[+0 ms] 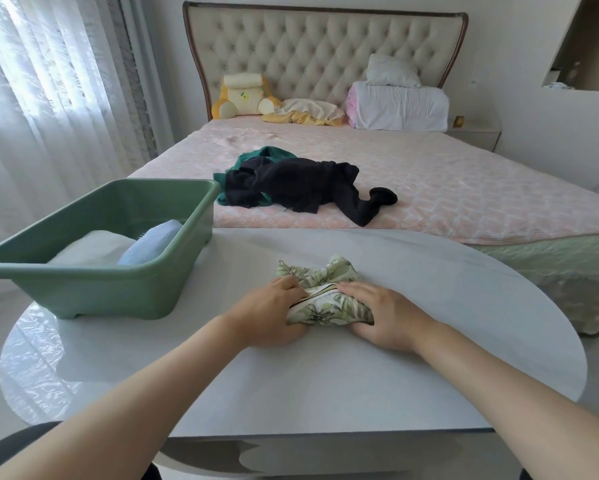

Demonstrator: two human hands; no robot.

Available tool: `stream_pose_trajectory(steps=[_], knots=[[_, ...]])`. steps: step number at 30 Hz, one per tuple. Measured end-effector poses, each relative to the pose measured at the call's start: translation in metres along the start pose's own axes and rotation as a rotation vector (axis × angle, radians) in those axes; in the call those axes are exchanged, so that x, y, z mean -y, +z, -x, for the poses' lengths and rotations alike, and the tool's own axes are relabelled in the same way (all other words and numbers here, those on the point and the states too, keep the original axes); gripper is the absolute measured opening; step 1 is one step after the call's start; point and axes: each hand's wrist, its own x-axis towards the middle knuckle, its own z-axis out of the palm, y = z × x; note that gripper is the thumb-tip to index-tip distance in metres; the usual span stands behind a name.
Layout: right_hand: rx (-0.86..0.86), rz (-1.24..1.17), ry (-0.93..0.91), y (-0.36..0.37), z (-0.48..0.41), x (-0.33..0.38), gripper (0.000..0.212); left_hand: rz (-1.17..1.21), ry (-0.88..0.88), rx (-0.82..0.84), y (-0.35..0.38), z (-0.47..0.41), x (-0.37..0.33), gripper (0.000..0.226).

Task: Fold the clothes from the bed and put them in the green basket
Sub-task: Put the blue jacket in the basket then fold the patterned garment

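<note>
Mid-task view. A leaf-print garment (329, 306), partly folded, lies on the white table (326, 393). The left hand (270, 310) and right hand (384, 317) each grip one end of it, fingers over the top and thumb tucked beneath. The green basket (83, 282), at the left of the table, already holds a white piece (90, 247) and a pale blue piece (152, 242). A black garment (301, 188) and a teal garment (267, 154) lie unfolded on the bed (464, 188); by this evidence, roughly half the work is left.

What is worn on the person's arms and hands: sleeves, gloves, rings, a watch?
Nothing visible. The left hand and right hand carry no gloves, rings or watch, and no sleeve shows on either arm down to the picture's edge.
</note>
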Motion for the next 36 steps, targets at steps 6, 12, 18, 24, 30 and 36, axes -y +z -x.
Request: stream_pose_trajectory(steps=[6,12,18,24,30,36], knots=[[-0.026,-0.242,0.22,-0.032,-0.009,0.006,0.015,0.345,-0.303,0.022,-0.026,-0.005,-0.007,0.016],[-0.117,-0.266,0.39,-0.024,-0.026,0.007,0.037,0.112,-0.565,-0.03,-0.016,-0.016,0.003,0.051],[-0.102,0.119,0.289,-0.024,-0.044,0.014,0.074,-0.177,-0.153,-0.245,0.001,-0.039,-0.01,0.037],[0.095,0.107,0.065,-0.009,-0.052,0.031,0.055,-0.111,-0.193,-0.135,0.022,-0.048,-0.022,0.056],[0.19,0.186,0.124,0.001,-0.049,0.026,0.078,0.092,-0.266,0.032,0.024,-0.039,0.002,0.044],[0.261,0.234,0.138,-0.006,-0.041,0.022,0.093,0.201,-0.325,0.108,0.008,-0.024,0.015,0.044]])
